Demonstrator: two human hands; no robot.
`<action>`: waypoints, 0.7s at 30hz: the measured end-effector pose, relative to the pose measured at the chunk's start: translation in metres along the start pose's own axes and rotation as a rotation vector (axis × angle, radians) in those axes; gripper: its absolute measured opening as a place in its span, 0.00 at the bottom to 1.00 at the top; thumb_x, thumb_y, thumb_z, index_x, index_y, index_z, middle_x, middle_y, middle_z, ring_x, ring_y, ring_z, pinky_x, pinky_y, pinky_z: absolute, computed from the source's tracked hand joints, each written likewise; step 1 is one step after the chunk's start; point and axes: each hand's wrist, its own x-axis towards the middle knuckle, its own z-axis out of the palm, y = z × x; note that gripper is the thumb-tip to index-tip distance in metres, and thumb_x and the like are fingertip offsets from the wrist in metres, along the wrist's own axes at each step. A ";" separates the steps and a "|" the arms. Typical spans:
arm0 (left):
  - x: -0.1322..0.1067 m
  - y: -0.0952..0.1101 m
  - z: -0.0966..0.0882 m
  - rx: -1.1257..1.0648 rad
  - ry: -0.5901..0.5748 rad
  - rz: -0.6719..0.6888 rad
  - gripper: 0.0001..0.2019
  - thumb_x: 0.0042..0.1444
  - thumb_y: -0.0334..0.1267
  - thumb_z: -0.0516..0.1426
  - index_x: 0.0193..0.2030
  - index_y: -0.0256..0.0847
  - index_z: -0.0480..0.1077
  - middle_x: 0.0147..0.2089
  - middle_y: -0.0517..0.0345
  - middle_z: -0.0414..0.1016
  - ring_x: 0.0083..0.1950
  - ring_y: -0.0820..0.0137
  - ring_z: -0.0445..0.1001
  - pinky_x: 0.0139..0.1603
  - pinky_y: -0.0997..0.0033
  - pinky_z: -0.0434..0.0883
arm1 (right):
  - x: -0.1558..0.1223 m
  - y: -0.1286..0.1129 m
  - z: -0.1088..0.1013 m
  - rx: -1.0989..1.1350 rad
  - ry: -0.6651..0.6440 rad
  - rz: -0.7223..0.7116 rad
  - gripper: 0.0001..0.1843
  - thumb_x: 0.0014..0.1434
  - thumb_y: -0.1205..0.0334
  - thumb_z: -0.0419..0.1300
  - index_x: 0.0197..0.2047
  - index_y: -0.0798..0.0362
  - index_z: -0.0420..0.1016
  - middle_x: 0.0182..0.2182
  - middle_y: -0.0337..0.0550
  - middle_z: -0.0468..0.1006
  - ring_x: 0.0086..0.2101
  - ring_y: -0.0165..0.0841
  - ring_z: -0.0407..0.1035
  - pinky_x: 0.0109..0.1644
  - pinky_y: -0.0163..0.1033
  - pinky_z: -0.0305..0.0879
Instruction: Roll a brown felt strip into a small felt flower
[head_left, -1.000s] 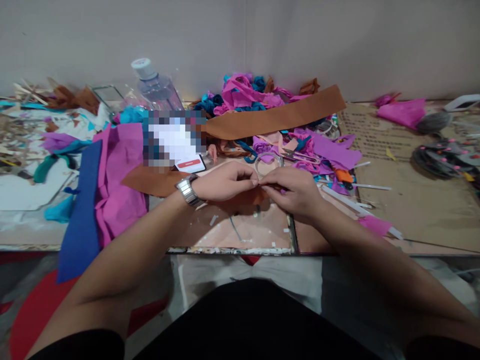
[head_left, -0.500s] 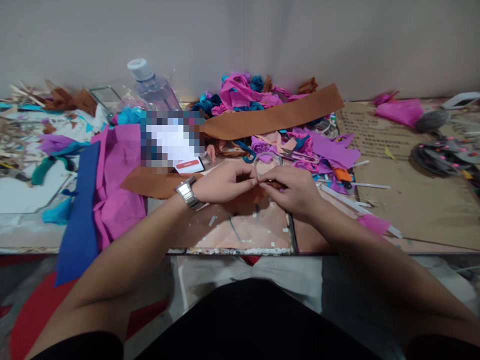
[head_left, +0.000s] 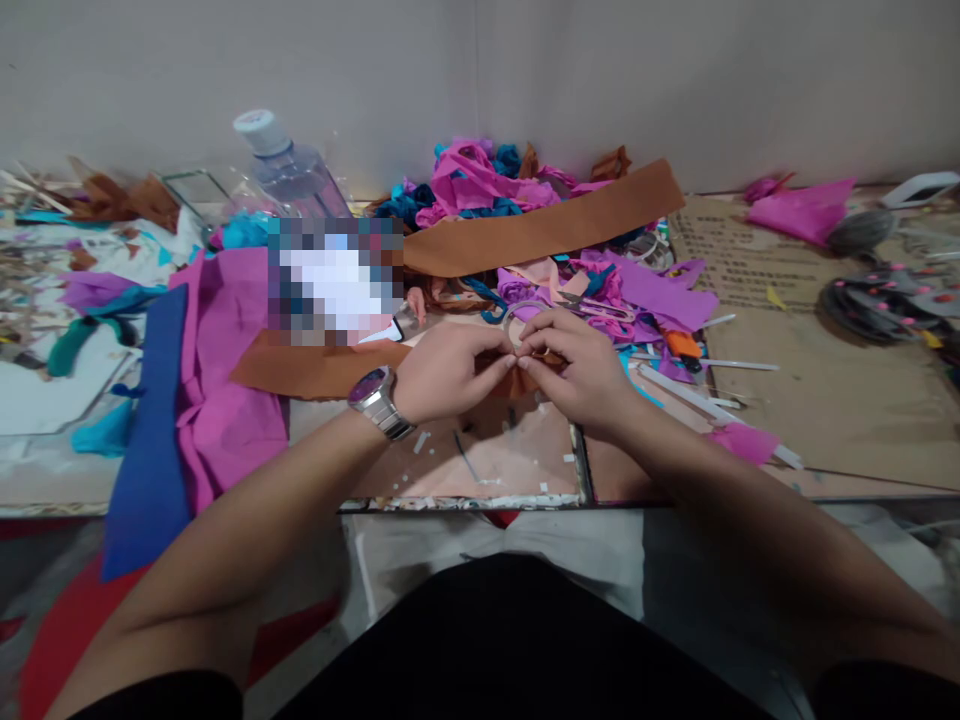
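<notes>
My left hand [head_left: 442, 370], with a metal watch [head_left: 375, 400] on the wrist, and my right hand [head_left: 581, 370] meet fingertip to fingertip over the table's near middle. Both pinch a small piece of brown crepe paper [head_left: 525, 378] between them, fingers closed on it. A clear tape roll [head_left: 517, 315] lies just behind the fingers. A larger brown paper sheet [head_left: 315, 368] lies to the left of my left hand.
Pink crepe paper [head_left: 225, 350] and a blue sheet [head_left: 154, 420] hang over the left edge. A long brown strip [head_left: 547, 230], a water bottle [head_left: 292, 170] and a heap of pink and teal scraps [head_left: 480, 185] lie behind. Cardboard [head_left: 810, 380] covers the right.
Both hands have shifted slightly away from me and closer together, and the fingers have curled tighter on the brown piece. The view has tipped a little.
</notes>
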 end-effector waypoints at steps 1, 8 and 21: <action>0.000 0.000 0.001 0.016 0.008 0.012 0.12 0.69 0.40 0.56 0.41 0.39 0.80 0.36 0.55 0.82 0.36 0.67 0.77 0.40 0.67 0.67 | 0.000 0.000 0.000 0.019 -0.009 0.008 0.06 0.64 0.71 0.63 0.40 0.50 0.78 0.46 0.45 0.78 0.47 0.38 0.74 0.52 0.45 0.71; -0.004 -0.002 0.008 0.107 0.050 0.061 0.12 0.70 0.41 0.56 0.43 0.40 0.80 0.38 0.55 0.83 0.39 0.65 0.79 0.40 0.66 0.68 | 0.004 0.001 0.002 0.214 -0.056 0.145 0.08 0.63 0.72 0.62 0.35 0.51 0.78 0.44 0.45 0.78 0.47 0.37 0.74 0.55 0.46 0.69; -0.008 -0.003 0.011 0.156 0.093 0.039 0.11 0.70 0.41 0.57 0.44 0.41 0.80 0.40 0.54 0.85 0.41 0.63 0.81 0.42 0.64 0.70 | 0.005 -0.002 0.000 0.268 -0.050 0.243 0.04 0.61 0.69 0.65 0.35 0.51 0.80 0.46 0.45 0.79 0.49 0.37 0.75 0.56 0.45 0.70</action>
